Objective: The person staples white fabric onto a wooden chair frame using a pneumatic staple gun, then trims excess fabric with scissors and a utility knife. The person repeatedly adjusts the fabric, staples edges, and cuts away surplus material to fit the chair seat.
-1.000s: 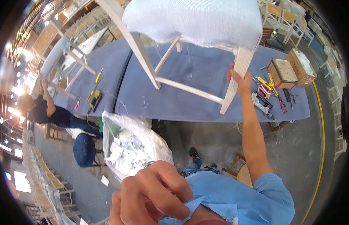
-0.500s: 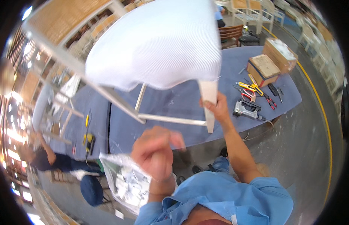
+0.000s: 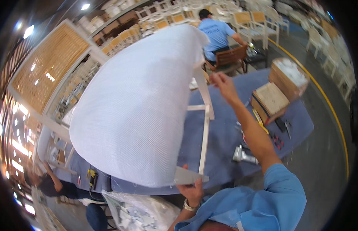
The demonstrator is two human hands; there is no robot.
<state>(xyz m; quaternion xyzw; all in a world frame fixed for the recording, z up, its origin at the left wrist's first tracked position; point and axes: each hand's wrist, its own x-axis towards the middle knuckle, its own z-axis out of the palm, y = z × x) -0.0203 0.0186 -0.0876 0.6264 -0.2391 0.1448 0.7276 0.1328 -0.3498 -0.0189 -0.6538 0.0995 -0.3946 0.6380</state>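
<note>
A chair (image 3: 129, 104) with a white woven-fabric seat and a pale wooden frame stands tilted across the table. Its cane back panel (image 3: 48, 67) is at the left. Near me, my left hand (image 3: 192, 190), wearing a wristwatch (image 3: 189, 205), is closed around the near front leg (image 3: 186, 177), just below the seat's fabric edge. My right hand (image 3: 225, 86) is raised beside the far front leg (image 3: 204, 92), apart from it, with fingers pinched together. Whether a thread or anything else is between those fingertips is too small to tell.
On the blue-grey table (image 3: 225, 154) lie a staple gun (image 3: 244, 154), pliers (image 3: 277, 142) and a yellow cutter (image 3: 260, 121). Two cardboard boxes (image 3: 269, 101) stand at the right. A bag of scraps (image 3: 136, 213) is below the table. Co-workers sit ahead (image 3: 217, 34) and at left (image 3: 52, 186).
The chair has turned, bringing its front edge to face right and a leg close to me. My right hand let go of a leg and moved up; my left hand took hold of the near leg.
</note>
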